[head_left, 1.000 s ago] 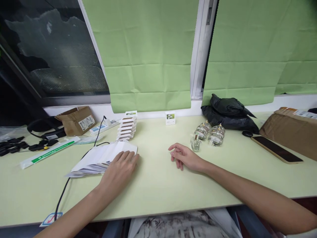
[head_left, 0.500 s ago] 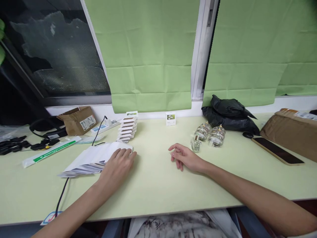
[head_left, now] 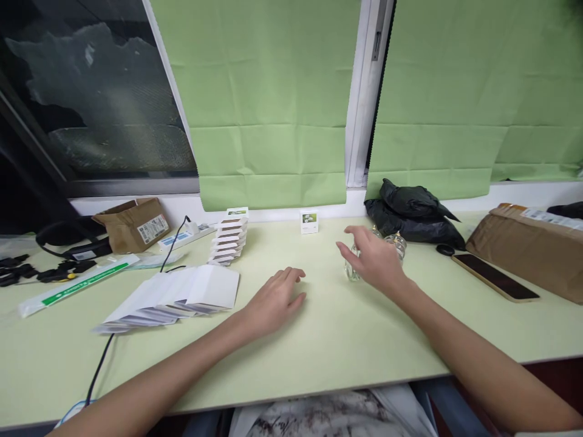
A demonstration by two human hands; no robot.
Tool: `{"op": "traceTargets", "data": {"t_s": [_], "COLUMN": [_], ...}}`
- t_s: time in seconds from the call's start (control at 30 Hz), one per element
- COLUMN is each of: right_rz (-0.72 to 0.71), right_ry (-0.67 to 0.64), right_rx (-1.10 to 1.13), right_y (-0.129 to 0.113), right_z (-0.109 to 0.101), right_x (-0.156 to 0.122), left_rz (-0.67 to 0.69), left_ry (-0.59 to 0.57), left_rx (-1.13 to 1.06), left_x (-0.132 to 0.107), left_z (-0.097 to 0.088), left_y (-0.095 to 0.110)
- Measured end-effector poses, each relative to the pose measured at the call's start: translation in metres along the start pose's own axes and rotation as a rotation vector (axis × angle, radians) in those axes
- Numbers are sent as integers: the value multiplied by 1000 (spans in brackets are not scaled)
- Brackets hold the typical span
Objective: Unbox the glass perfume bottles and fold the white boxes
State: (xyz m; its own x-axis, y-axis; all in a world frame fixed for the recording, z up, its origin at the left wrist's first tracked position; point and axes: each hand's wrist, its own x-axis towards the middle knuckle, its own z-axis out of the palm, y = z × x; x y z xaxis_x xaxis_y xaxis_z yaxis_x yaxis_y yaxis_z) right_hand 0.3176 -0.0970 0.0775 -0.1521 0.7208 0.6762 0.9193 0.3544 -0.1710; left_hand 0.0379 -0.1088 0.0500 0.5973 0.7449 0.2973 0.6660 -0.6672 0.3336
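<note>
My left hand (head_left: 274,301) rests low over the table with its fingers loosely stretched and nothing in them. To its left lies an overlapping row of white flat paper pieces (head_left: 214,288). My right hand (head_left: 377,260) is over a small clear glass bottle (head_left: 351,271), thumb and forefinger apart; whether it touches the bottle is hard to tell. Just beyond that hand, partly hidden by it, are several round glass bottles (head_left: 399,244) with gold-coloured tops. A small white box (head_left: 309,222) with a green picture stands near the wall.
A row of small white cartons (head_left: 229,240) stands left of centre. Further left are an opened brown box (head_left: 134,226), a power strip (head_left: 184,237) and a black cable (head_left: 101,364). At right lie black bags (head_left: 412,215), a phone (head_left: 494,278) and a brown parcel (head_left: 531,249).
My left hand has left the white paper pieces and moved right toward the middle of the table. My right hand has moved up and right over the glass bottles, its fingers spreading.
</note>
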Motion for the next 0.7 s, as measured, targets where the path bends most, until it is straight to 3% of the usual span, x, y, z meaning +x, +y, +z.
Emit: {"op": "traceTargets", "data": {"t_s": [0.1,0.2,0.47,0.7], "right_rz": [152,162,-176,-231], "right_ry": [-87,-245,-309,-373], "right_rx": [-216,-242,194,493], "right_y": [14,17,0,-26], "right_z": [-1,4,6,9], "right_x": [7,7,3,-5], "left_rz": [-16,-40,-81,-102], "left_ry": [21,29,37,59], "left_rx": [-146,-239,-382,-448], "left_x": [11,14,18,28], "left_z": [12,19,31,34], "left_y": [3,3,1,8]}}
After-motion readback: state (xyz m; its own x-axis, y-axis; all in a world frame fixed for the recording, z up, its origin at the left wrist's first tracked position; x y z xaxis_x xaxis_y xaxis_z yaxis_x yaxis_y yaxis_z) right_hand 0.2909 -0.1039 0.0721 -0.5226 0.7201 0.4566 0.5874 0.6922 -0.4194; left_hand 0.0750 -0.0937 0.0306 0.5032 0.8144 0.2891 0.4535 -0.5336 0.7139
